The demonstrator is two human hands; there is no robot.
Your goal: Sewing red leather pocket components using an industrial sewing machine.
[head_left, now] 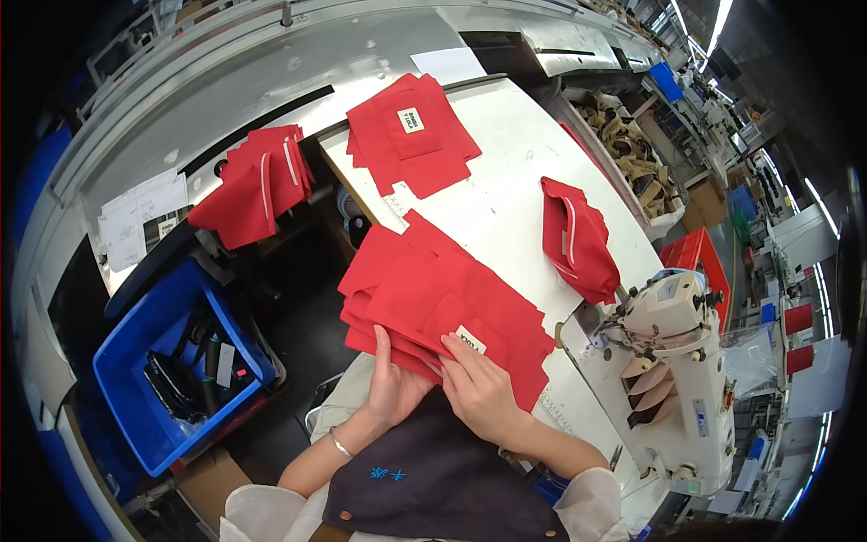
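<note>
A stack of red fabric panels lies over the near edge of the white table, its layers fanned unevenly. My left hand grips the stack's near edge, thumb on top and fingers underneath. Close by, my right hand holds the same edge, its fingers closed over the fabric beside a small white label that they partly cover. Farther back rests a second pile of red panels with a white label on top. To the right is a folded red fabric piece with white trim.
A white sewing machine stands at the right of the white table. At left, a blue bin holds black items. Red pieces with white stripes and paper sheets lie on the metal surface. Beyond the table is a box of tan pieces.
</note>
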